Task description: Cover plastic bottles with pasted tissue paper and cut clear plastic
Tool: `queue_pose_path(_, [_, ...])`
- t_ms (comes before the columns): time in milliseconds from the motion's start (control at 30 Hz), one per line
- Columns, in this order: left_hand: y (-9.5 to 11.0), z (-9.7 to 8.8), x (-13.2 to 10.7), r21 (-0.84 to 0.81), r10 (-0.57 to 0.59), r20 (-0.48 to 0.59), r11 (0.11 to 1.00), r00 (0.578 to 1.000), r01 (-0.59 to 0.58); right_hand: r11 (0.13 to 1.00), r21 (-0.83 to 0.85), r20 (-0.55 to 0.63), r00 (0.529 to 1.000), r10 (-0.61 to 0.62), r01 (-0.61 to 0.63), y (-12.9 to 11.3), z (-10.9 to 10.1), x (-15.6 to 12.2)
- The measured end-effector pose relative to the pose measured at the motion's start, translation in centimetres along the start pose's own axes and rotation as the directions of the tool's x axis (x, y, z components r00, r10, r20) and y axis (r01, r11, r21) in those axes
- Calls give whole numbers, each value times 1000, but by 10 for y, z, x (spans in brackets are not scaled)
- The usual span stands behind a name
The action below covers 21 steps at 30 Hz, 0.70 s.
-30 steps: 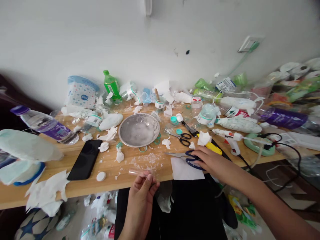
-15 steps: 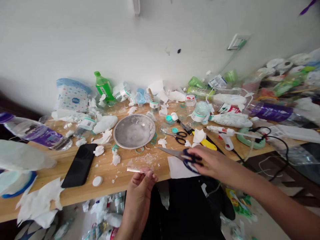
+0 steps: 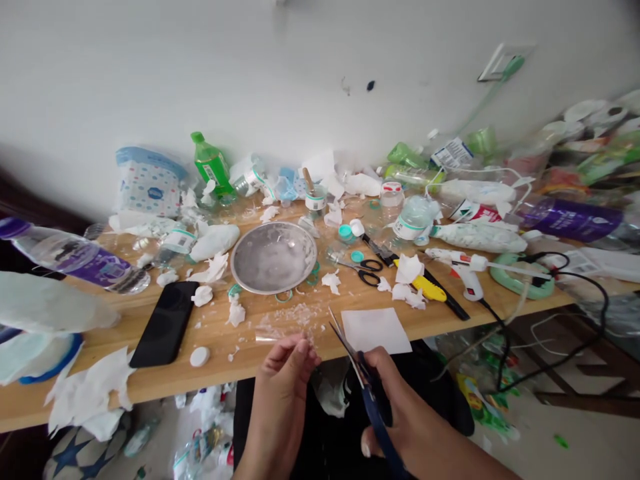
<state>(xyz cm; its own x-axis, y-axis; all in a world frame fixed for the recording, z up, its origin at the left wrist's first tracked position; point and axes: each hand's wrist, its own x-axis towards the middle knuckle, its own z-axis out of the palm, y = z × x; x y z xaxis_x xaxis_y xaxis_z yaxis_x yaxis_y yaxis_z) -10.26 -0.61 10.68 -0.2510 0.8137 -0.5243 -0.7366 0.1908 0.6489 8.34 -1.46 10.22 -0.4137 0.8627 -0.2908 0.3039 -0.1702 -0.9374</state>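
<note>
My left hand [image 3: 286, 380] is pinched on a thin clear plastic strip [image 3: 273, 335] at the near edge of the wooden table [image 3: 215, 363]. My right hand [image 3: 400, 417] grips blue-handled scissors [image 3: 357, 367], blades slightly apart and pointing up toward the strip, just right of my left fingers. A white paper square [image 3: 376, 329] lies on the table edge behind the scissors. Small plastic shavings [image 3: 293, 313] are scattered in front of a metal bowl [image 3: 273, 257].
A black phone [image 3: 165, 323] lies left of my hands. Black scissors [image 3: 361, 268], a yellow box cutter [image 3: 425, 287] and a white glue gun [image 3: 465, 277] with a black cord lie to the right. Bottles, tissue scraps and caps crowd the back; trash covers the floor.
My right hand lifted the blue scissors off the table by the white paper and brought them down and left, close to my left hand. The left hand kept holding the strip.
</note>
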Motion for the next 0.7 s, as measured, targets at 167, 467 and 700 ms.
queue_pose_path(167, [-5, 2, -3, 102, 17, 49, 995, 999, -22, 950, -312, -166, 984, -70, 15, 2, -2, -3])
queue_pose_path(467, [-10, 4, -8, 154, 40, 94, 986, 995, -55, 906, -423, -138, 986, -96, 29, 11, 4, -6])
queue_pose_path(700, [-12, 5, -8, 233, 73, 88, 968, 994, -91, 880, -474, -136, 989, -60, -11, 10, 1, -5])
